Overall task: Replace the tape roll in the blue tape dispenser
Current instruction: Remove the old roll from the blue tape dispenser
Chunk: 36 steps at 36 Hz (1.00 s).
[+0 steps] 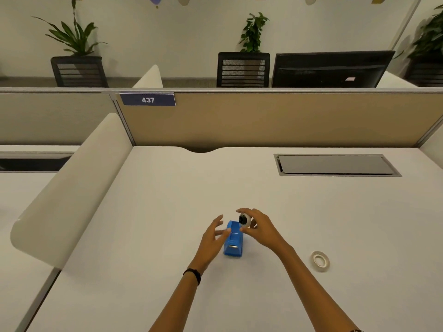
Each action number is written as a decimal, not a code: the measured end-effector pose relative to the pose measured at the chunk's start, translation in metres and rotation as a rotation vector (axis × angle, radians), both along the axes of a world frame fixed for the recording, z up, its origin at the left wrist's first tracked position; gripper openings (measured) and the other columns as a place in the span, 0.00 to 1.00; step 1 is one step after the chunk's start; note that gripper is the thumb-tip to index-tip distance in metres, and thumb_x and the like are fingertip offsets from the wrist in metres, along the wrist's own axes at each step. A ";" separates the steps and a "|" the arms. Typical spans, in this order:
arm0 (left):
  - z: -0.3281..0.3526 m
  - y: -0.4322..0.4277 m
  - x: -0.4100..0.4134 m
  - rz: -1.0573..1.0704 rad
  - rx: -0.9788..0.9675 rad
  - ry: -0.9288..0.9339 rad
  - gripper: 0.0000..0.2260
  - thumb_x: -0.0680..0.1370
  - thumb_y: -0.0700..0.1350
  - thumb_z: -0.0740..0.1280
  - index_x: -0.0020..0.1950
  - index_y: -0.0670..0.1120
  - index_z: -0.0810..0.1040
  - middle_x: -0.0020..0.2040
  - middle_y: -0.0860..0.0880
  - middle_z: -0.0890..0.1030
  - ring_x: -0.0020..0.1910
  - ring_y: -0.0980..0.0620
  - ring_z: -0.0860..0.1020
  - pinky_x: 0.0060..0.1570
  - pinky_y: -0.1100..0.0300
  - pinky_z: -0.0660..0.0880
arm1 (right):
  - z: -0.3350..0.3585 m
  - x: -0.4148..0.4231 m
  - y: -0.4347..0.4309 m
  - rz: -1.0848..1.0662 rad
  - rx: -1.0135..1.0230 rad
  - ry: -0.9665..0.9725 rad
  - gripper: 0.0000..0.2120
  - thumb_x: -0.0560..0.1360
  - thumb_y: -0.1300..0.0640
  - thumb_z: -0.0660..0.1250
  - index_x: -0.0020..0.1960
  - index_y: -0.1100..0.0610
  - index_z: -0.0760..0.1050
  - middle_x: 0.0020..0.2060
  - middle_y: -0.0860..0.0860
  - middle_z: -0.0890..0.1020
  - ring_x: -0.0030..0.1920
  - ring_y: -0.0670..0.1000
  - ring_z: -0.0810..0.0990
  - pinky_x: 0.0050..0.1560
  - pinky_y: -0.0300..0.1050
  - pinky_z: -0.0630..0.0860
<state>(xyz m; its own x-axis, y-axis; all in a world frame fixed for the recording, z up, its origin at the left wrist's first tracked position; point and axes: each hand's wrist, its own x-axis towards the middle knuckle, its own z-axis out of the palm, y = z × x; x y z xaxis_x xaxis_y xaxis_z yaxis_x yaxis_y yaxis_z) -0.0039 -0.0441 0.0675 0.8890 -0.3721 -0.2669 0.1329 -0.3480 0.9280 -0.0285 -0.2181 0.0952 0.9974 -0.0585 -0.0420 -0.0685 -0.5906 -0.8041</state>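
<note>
The blue tape dispenser (233,243) stands on the white desk (167,200), its cutter end toward me. My right hand (260,227) holds a tape roll with a black core (244,220) just above the dispenser's far end, pinched between thumb and fingers. My left hand (214,238) is at the dispenser's left side with fingers spread, the thumb touching its top edge. A second tape roll (320,260), white, lies flat on the desk to the right.
A white curved divider (72,185) borders the desk on the left. A grey cable hatch (335,164) is set in the desk at the back right. A tan partition (263,121) closes the far edge.
</note>
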 end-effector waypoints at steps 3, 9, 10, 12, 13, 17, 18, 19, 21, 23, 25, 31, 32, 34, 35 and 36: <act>0.014 -0.007 -0.007 0.019 -0.083 -0.017 0.19 0.78 0.52 0.62 0.68 0.53 0.66 0.66 0.51 0.74 0.57 0.56 0.74 0.51 0.68 0.71 | 0.002 -0.010 0.001 -0.006 0.073 -0.015 0.23 0.70 0.61 0.71 0.63 0.52 0.71 0.56 0.52 0.78 0.50 0.47 0.76 0.41 0.27 0.74; 0.035 -0.014 -0.021 -0.009 -0.224 0.013 0.09 0.77 0.55 0.60 0.53 0.57 0.77 0.47 0.55 0.84 0.47 0.59 0.82 0.43 0.69 0.77 | 0.002 -0.029 0.004 -0.057 0.172 0.017 0.25 0.70 0.60 0.72 0.65 0.56 0.69 0.58 0.52 0.77 0.49 0.46 0.75 0.42 0.28 0.75; 0.036 -0.014 -0.024 0.004 -0.238 0.014 0.09 0.77 0.54 0.60 0.53 0.57 0.78 0.46 0.54 0.84 0.45 0.58 0.83 0.41 0.69 0.77 | 0.003 -0.032 0.005 -0.063 0.188 0.024 0.26 0.70 0.59 0.72 0.65 0.56 0.69 0.58 0.53 0.77 0.48 0.46 0.75 0.43 0.30 0.75; 0.036 -0.015 -0.029 0.033 -0.249 0.017 0.09 0.78 0.52 0.62 0.52 0.53 0.80 0.45 0.52 0.85 0.45 0.57 0.83 0.42 0.67 0.78 | 0.005 -0.037 0.007 -0.072 0.223 0.038 0.26 0.69 0.59 0.73 0.65 0.56 0.69 0.58 0.53 0.77 0.49 0.47 0.76 0.44 0.32 0.76; 0.036 -0.016 -0.032 0.045 -0.244 0.014 0.09 0.77 0.51 0.63 0.52 0.51 0.81 0.46 0.50 0.85 0.44 0.56 0.83 0.44 0.64 0.79 | 0.006 -0.040 0.008 -0.077 0.240 0.043 0.26 0.69 0.59 0.73 0.65 0.56 0.69 0.57 0.52 0.77 0.49 0.47 0.76 0.43 0.31 0.76; 0.034 -0.019 -0.044 0.077 -0.232 0.005 0.08 0.76 0.50 0.65 0.50 0.50 0.81 0.46 0.48 0.84 0.46 0.52 0.82 0.50 0.59 0.79 | 0.010 -0.049 0.014 -0.066 0.286 0.052 0.23 0.69 0.59 0.73 0.63 0.53 0.71 0.54 0.50 0.79 0.46 0.46 0.78 0.43 0.32 0.78; 0.034 -0.019 -0.046 0.086 -0.237 0.004 0.07 0.76 0.50 0.66 0.49 0.51 0.81 0.46 0.48 0.84 0.47 0.51 0.82 0.50 0.59 0.80 | 0.011 -0.051 0.015 -0.063 0.303 0.051 0.21 0.70 0.59 0.72 0.61 0.50 0.72 0.52 0.48 0.80 0.46 0.45 0.79 0.44 0.33 0.78; 0.034 -0.019 -0.048 0.096 -0.243 0.004 0.07 0.76 0.50 0.66 0.49 0.51 0.81 0.46 0.47 0.84 0.47 0.51 0.82 0.49 0.59 0.80 | 0.012 -0.053 0.017 -0.060 0.318 0.045 0.19 0.70 0.58 0.71 0.58 0.45 0.73 0.51 0.46 0.80 0.45 0.43 0.80 0.44 0.34 0.79; 0.034 -0.018 -0.050 0.116 -0.249 0.005 0.07 0.76 0.50 0.66 0.50 0.49 0.81 0.47 0.47 0.84 0.48 0.50 0.82 0.49 0.59 0.80 | 0.014 -0.057 0.020 -0.062 0.331 0.034 0.16 0.72 0.57 0.70 0.53 0.39 0.73 0.48 0.45 0.81 0.44 0.42 0.80 0.44 0.35 0.79; 0.035 -0.017 -0.050 0.129 -0.248 0.001 0.08 0.75 0.49 0.67 0.50 0.47 0.81 0.48 0.45 0.84 0.48 0.48 0.82 0.48 0.60 0.80 | 0.017 -0.060 0.023 -0.067 0.341 0.039 0.13 0.74 0.56 0.68 0.53 0.40 0.73 0.48 0.46 0.81 0.44 0.45 0.81 0.45 0.36 0.80; 0.036 -0.017 -0.050 0.138 -0.247 -0.003 0.07 0.75 0.47 0.67 0.50 0.47 0.81 0.48 0.44 0.83 0.49 0.47 0.82 0.49 0.58 0.80 | 0.019 -0.061 0.025 -0.072 0.359 0.049 0.09 0.75 0.54 0.65 0.52 0.41 0.74 0.48 0.47 0.81 0.45 0.47 0.82 0.44 0.36 0.80; 0.040 -0.018 -0.052 0.178 -0.276 -0.009 0.02 0.74 0.46 0.69 0.45 0.52 0.80 0.46 0.49 0.83 0.48 0.49 0.82 0.51 0.57 0.79 | 0.022 -0.058 0.026 -0.158 0.356 0.038 0.12 0.77 0.56 0.62 0.59 0.57 0.74 0.52 0.56 0.81 0.46 0.51 0.82 0.41 0.33 0.80; 0.041 -0.018 -0.053 0.192 -0.290 -0.005 0.02 0.74 0.45 0.69 0.45 0.52 0.79 0.45 0.49 0.83 0.47 0.49 0.82 0.50 0.57 0.79 | 0.023 -0.058 0.027 -0.168 0.357 0.038 0.12 0.76 0.56 0.63 0.59 0.57 0.74 0.52 0.56 0.81 0.47 0.51 0.82 0.41 0.34 0.80; 0.042 -0.019 -0.054 0.226 -0.321 0.002 0.03 0.74 0.44 0.69 0.45 0.52 0.79 0.44 0.50 0.84 0.46 0.51 0.83 0.48 0.60 0.79 | 0.023 -0.057 0.027 -0.180 0.359 0.041 0.12 0.76 0.57 0.63 0.59 0.59 0.74 0.52 0.58 0.81 0.48 0.53 0.82 0.43 0.36 0.80; 0.043 -0.019 -0.055 0.240 -0.333 0.001 0.03 0.74 0.44 0.69 0.45 0.52 0.79 0.44 0.50 0.84 0.45 0.52 0.83 0.47 0.62 0.79 | 0.023 -0.057 0.026 -0.185 0.360 0.043 0.12 0.76 0.57 0.63 0.59 0.59 0.74 0.51 0.58 0.81 0.48 0.53 0.82 0.43 0.37 0.79; 0.044 -0.019 -0.056 0.251 -0.342 -0.003 0.03 0.73 0.44 0.69 0.45 0.52 0.80 0.43 0.50 0.84 0.44 0.52 0.83 0.45 0.63 0.79 | 0.024 -0.056 0.026 -0.191 0.359 0.044 0.12 0.76 0.58 0.63 0.58 0.59 0.75 0.51 0.58 0.81 0.48 0.54 0.82 0.44 0.37 0.79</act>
